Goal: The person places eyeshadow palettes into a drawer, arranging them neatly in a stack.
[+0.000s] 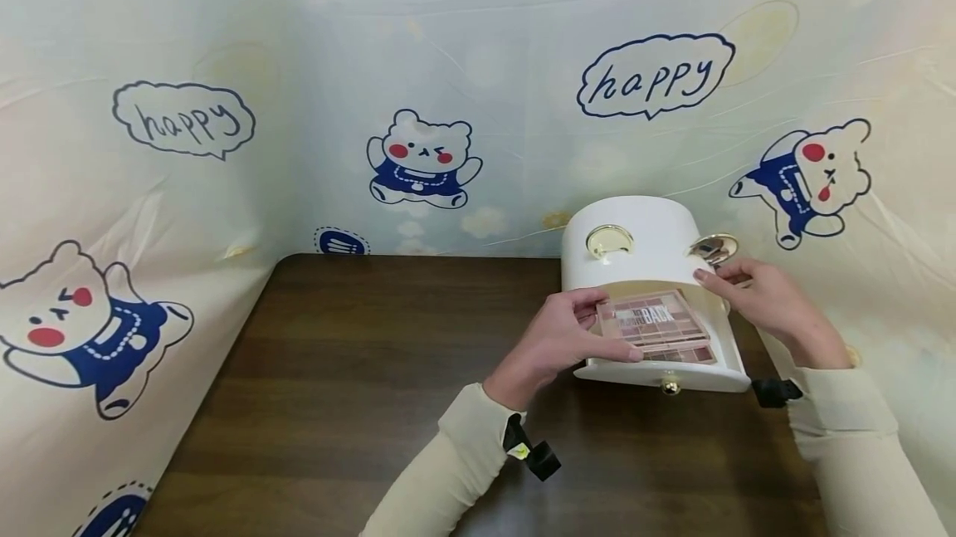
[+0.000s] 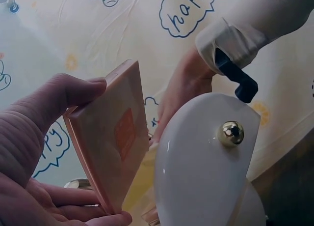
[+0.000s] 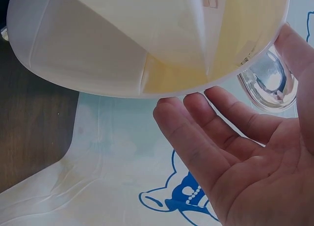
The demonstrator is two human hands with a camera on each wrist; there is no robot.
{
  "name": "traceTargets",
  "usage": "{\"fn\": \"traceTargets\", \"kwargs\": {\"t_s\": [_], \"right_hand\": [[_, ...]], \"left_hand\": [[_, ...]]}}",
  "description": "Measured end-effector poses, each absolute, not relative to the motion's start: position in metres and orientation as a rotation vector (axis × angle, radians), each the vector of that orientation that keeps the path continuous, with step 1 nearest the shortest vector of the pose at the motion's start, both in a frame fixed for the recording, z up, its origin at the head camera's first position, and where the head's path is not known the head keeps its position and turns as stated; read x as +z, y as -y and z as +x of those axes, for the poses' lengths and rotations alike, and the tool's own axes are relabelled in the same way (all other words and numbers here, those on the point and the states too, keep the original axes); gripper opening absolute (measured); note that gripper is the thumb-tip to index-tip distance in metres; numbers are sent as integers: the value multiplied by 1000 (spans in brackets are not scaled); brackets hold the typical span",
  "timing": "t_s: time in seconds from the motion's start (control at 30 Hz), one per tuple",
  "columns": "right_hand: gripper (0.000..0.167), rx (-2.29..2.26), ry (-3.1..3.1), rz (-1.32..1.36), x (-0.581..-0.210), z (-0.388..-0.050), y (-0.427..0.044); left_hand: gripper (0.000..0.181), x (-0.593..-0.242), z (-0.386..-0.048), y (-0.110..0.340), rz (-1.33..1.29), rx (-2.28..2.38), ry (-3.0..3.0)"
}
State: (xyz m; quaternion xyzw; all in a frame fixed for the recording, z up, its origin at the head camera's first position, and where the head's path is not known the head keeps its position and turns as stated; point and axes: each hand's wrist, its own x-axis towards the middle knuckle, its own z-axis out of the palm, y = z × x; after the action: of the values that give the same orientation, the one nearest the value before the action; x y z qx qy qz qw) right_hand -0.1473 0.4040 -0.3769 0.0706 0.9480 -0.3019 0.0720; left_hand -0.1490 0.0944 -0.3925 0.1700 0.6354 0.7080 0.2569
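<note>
My left hand [image 1: 556, 342] grips a pink eyeshadow palette [image 1: 650, 317], thumb on one edge and fingers on the opposite edge. The left wrist view shows the palette's [image 2: 110, 132] plain face with an orange square on it. Beneath it, a second palette [image 1: 683, 354] lies in the pulled-out drawer [image 1: 728, 346] of a white rounded storage box [image 1: 635, 246]. My right hand [image 1: 777, 305] rests against the box's right side. Its fingertips [image 3: 169, 105] touch the curved white wall, with the thumb at the rim.
A gold round knob [image 1: 670, 388] sits on the drawer front. Two gold oval pieces, one left [image 1: 608, 240] and one right [image 1: 714, 248], are on the box. The box stands at the back right of a dark wooden table [image 1: 373, 371], close to a printed cloth backdrop [image 1: 523, 172].
</note>
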Motion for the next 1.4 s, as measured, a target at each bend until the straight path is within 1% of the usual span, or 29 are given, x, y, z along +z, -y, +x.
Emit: {"fn": "traceTargets", "kwargs": {"t_s": [0.27, 0.5, 0.87, 1.17, 1.4], "right_hand": [[72, -916, -2862, 197, -377, -147, -406], [73, -907, -2854, 208, -377, -146, -406], [71, -894, -2877, 200, -377, -146, -403], [72, -896, -2873, 211, -378, -146, -403], [72, -920, -2869, 219, -380, -147, -404]], "left_hand": [[78, -394, -152, -105, 474, 1851, -1846], [64, -394, -152, -113, 536, 1824, -1890], [55, -400, -154, -128, 552, 1741, -2080], [64, -404, -154, -133, 592, 1718, -2145], [73, -408, -155, -132, 685, 1697, -2205]]}}
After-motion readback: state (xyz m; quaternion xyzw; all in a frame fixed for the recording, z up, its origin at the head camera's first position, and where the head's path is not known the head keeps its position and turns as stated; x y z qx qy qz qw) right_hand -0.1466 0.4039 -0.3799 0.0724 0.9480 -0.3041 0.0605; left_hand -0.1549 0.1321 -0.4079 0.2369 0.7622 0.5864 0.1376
